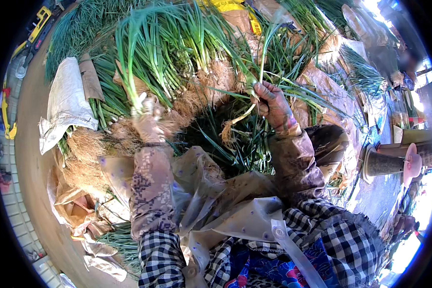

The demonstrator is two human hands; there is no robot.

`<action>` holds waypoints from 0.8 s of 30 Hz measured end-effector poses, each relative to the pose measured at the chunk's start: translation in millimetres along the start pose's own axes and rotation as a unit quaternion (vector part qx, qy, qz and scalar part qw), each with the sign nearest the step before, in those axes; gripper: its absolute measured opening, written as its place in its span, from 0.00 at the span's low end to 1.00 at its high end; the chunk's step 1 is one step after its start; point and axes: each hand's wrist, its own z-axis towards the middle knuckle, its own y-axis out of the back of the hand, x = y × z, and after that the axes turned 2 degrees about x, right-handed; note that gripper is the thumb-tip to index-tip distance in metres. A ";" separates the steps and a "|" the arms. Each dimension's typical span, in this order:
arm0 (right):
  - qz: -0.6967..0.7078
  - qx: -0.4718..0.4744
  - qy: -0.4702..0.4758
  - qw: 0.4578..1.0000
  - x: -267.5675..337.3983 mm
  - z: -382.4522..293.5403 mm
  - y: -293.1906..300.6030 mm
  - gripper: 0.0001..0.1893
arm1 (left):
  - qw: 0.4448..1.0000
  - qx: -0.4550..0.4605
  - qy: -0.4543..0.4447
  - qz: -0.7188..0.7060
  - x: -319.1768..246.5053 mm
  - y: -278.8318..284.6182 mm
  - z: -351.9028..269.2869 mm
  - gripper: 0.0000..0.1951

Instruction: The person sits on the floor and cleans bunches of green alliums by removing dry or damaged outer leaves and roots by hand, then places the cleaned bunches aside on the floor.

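Observation:
My left hand (147, 120) is closed around the white stems of a bunch of green onions (129, 77), their leaves pointing up. Motion blurs that hand and the roots under it. Between the thumb and fingers of my right hand (271, 104) is a green onion (244, 114), its pale stem bent and its roots hanging down to the left. Leaves rise above that hand. Behind both hands lies a row of green onions with tan roots (216, 79). Loose green leaves (234, 144) lie in the dark gap between my arms, above a clear plastic apron (237, 190) over my lap.
At the left, a white woven sack (66, 93) covers part of another onion bundle with roots (84, 144). A yellow printed bag (228, 5) lies at the top. Brown sacking (327, 86) spreads at the right, before a dark stool-like object (385, 165) and a pink hat (412, 165).

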 end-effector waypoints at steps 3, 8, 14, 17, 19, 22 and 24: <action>0.001 0.017 -0.017 1.000 -9.0 8.7 -9.3 0.09 | 0.915 0.274 0.296 -0.017 6.6 0.1 -27.5 0.15; -0.061 0.045 -0.073 0.994 -39.0 25.7 -36.3 0.14 | 0.829 0.467 0.307 0.032 16.8 -13.3 -64.6 0.20; -0.178 0.100 -0.027 0.979 -61.9 40.1 -56.7 0.15 | 0.869 0.387 0.307 -0.022 23.9 -5.0 -73.8 0.14; -0.367 0.034 0.050 0.928 -78.2 54.3 -26.8 0.11 | 0.832 0.375 0.380 -0.150 25.9 2.6 -57.1 0.17; -0.374 0.011 0.011 0.927 -82.0 48.8 -15.0 0.13 | 0.812 0.393 0.365 -0.229 17.4 -1.2 -56.5 0.17; -0.342 0.006 -0.043 0.939 -92.1 49.7 -6.4 0.14 | 0.784 0.410 0.369 -0.284 -3.1 -7.2 -52.8 0.21; -0.246 0.016 -0.009 0.969 -96.4 47.5 -14.3 0.13 | 0.773 0.435 0.352 -0.300 -15.3 -9.6 -50.7 0.22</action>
